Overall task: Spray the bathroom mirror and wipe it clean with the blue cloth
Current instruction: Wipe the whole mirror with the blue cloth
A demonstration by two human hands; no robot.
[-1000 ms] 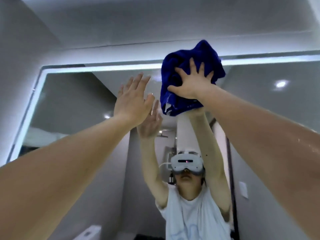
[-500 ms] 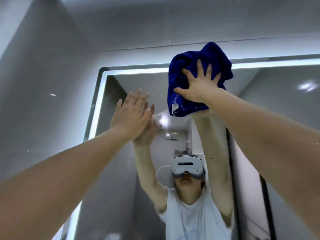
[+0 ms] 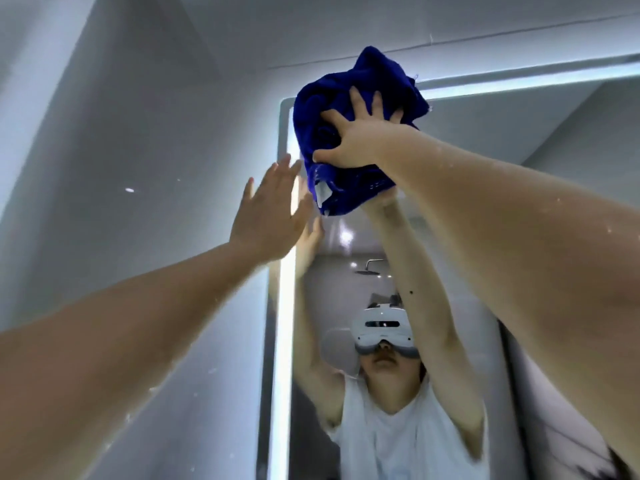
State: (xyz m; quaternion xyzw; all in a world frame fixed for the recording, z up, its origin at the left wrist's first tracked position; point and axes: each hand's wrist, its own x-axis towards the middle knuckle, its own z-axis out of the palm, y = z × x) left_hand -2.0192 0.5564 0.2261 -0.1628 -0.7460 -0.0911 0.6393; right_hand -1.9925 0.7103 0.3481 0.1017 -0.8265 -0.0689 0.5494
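wipe has slid to the mirror [image 3: 485, 133] top-left corner | right hand [image 3: 360, 140] splayed, pressing blue cloth [image 3: 322, 133] | left hand [image 3: 266, 220] flat, released, at the edge | top strip probably nearly done

The right hand [image 3: 360, 140] presses the blue cloth [image 3: 322, 133] in the top left corner of the mirror [image 3: 519, 133]. Just above the hand the glass ends, and the ceiling [image 3: 311, 29] is near. To its left the gray wall [image 3: 156, 168] starts. Down and left, the left hand [image 3: 268, 220] lies flat by the mirror's edge, in the way. To the right there is open glass.
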